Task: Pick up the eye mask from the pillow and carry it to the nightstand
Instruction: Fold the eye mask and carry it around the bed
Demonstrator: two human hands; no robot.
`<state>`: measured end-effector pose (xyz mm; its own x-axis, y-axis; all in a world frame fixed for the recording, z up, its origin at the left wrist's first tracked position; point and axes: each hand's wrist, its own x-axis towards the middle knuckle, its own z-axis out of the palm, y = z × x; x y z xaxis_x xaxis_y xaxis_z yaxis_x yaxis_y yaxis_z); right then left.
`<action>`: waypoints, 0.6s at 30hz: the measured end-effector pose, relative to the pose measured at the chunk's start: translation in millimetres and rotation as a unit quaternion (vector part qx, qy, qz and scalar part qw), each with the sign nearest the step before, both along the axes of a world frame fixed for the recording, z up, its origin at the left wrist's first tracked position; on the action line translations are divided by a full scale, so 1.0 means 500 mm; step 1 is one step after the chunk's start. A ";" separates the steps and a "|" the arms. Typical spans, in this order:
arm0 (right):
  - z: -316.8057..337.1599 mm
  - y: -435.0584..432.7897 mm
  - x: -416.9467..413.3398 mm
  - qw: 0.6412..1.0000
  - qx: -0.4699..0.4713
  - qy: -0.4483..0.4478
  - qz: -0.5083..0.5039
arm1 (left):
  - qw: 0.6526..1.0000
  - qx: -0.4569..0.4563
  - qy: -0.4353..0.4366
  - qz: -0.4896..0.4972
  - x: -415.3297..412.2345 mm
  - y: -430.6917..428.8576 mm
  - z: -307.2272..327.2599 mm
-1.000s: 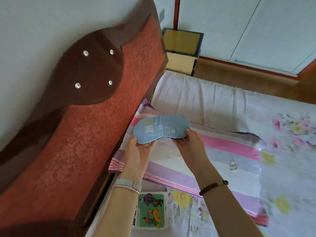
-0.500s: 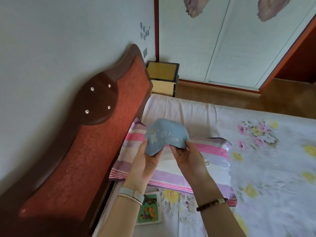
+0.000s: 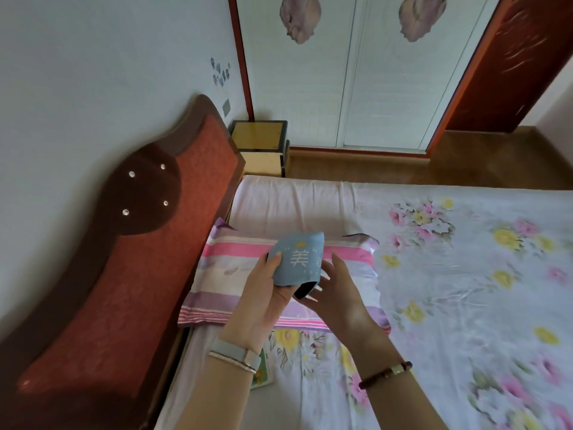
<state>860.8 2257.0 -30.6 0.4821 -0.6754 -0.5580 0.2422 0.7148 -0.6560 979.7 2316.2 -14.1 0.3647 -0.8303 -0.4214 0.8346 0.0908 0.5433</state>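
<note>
The light blue eye mask (image 3: 297, 259) with white lettering is folded over and held above the striped pink and purple pillow (image 3: 235, 274). My left hand (image 3: 263, 293) grips its left side, thumb on the front. My right hand (image 3: 335, 293) is at the mask's right edge with fingers spread, touching its dark underside near the bottom. The nightstand (image 3: 259, 136), yellow-topped with a dark frame, stands beyond the far end of the bed next to the headboard.
A red and brown padded headboard (image 3: 148, 243) runs along the left. The flowered bedsheet (image 3: 465, 274) covers the bed on the right. A small picture card (image 3: 262, 373) lies by my left wrist. White sliding doors (image 3: 356, 88) and wooden floor (image 3: 434, 169) lie beyond.
The mask has been lifted off the pillow and folded in half. My right hand has loosened, its fingers spreading. The view has tilted up, showing the nightstand and doors.
</note>
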 end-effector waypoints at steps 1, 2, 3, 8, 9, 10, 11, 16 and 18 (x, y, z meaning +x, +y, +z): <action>0.002 0.002 -0.011 1.000 0.008 -0.023 -0.001 | 1.000 0.005 0.003 -0.012 -0.021 0.000 0.001; 0.003 0.004 -0.023 0.998 0.013 -0.056 -0.003 | 1.000 0.008 0.004 -0.028 -0.042 0.000 0.003; 0.003 0.007 -0.036 0.996 0.021 -0.089 -0.010 | 0.999 0.012 0.003 -0.045 -0.060 0.000 0.005; -0.006 0.015 -0.089 0.992 -0.006 -0.119 -0.045 | 0.990 0.015 -0.086 -0.111 -0.104 -0.007 0.005; -0.007 0.014 -0.095 0.994 -0.033 -0.099 -0.044 | 0.986 0.014 -0.118 -0.119 -0.105 -0.008 0.008; -0.005 0.013 -0.099 0.994 -0.060 -0.077 -0.042 | 0.982 0.012 -0.144 -0.124 -0.105 -0.008 0.011; -0.003 0.013 -0.101 0.994 -0.079 -0.056 -0.045 | 0.978 0.015 -0.165 -0.125 -0.105 -0.009 0.016; 0.016 0.019 -0.094 0.991 -0.110 -0.006 -0.077 | 0.917 0.053 -0.390 -0.069 -0.102 -0.011 0.018; 0.023 0.024 -0.086 0.988 -0.123 0.023 -0.088 | 0.896 0.046 -0.438 -0.052 -0.102 -0.011 0.017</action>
